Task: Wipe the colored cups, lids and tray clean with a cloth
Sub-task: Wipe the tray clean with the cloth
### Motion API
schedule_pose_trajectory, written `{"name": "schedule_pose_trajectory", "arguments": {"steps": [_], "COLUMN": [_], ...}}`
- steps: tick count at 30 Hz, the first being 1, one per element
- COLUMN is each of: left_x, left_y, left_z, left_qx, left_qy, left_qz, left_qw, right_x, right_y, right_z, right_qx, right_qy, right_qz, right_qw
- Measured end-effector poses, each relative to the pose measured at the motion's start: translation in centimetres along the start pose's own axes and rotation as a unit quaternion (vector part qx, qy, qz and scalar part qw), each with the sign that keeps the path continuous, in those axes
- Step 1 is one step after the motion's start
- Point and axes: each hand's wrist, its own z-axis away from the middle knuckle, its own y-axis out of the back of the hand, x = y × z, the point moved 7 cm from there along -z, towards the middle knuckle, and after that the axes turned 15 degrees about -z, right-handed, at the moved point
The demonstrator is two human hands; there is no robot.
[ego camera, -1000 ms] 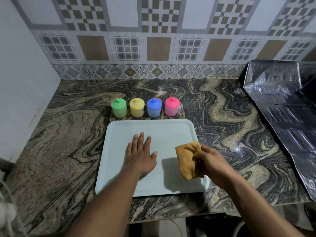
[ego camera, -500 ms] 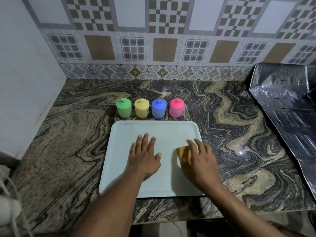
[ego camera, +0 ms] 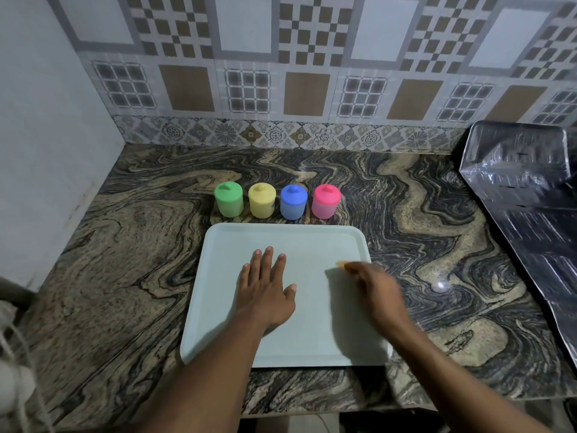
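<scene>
A pale blue tray [ego camera: 312, 242] lies on the marbled counter in front of me. My left hand [ego camera: 265, 290] rests flat on its middle, fingers straight and spread. My right hand [ego camera: 373, 287] is blurred by motion over the tray's right side and presses down on an orange-brown cloth [ego camera: 342, 263]; only a corner of the cloth shows at the fingertips. Behind the tray stand a green cup [ego camera: 229, 200], a yellow cup [ego camera: 261, 201], a blue cup [ego camera: 293, 203] and a pink cup [ego camera: 325, 202] in a row, each with its lid on.
A foil-covered surface [ego camera: 524, 195] takes up the right side of the counter. A plain wall [ego camera: 46, 151] closes off the left and a tiled wall the back. The counter's front edge runs just below the tray.
My right hand brought the cloth down from a raised grip onto the tray, then slid it toward the tray's right edge. My left hand has stayed flat on the tray.
</scene>
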Motion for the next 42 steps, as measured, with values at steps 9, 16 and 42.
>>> {"name": "schedule_pose_trajectory", "arguments": {"steps": [9,16,42], "left_x": [0.0,0.1,0.1], "left_y": [0.2,0.2,0.3], "left_z": [0.3,0.2,0.3], "left_qx": [-0.001,-0.004,-0.011], "left_qy": [0.003,0.01,0.011], "left_qz": [0.011,0.011,0.015], "left_qw": [1.0,1.0,1.0], "right_x": [1.3,4.6,-1.5], "right_y": [-1.5,-2.8,2.5], "right_z": [-10.2,-3.6,1.8], "right_qx": [-0.125,-0.117,-0.049], "right_qy": [0.047,-0.029,-0.04], "right_qz": [0.213,0.251,0.157], "right_qw": [0.968,0.96,0.986]}}
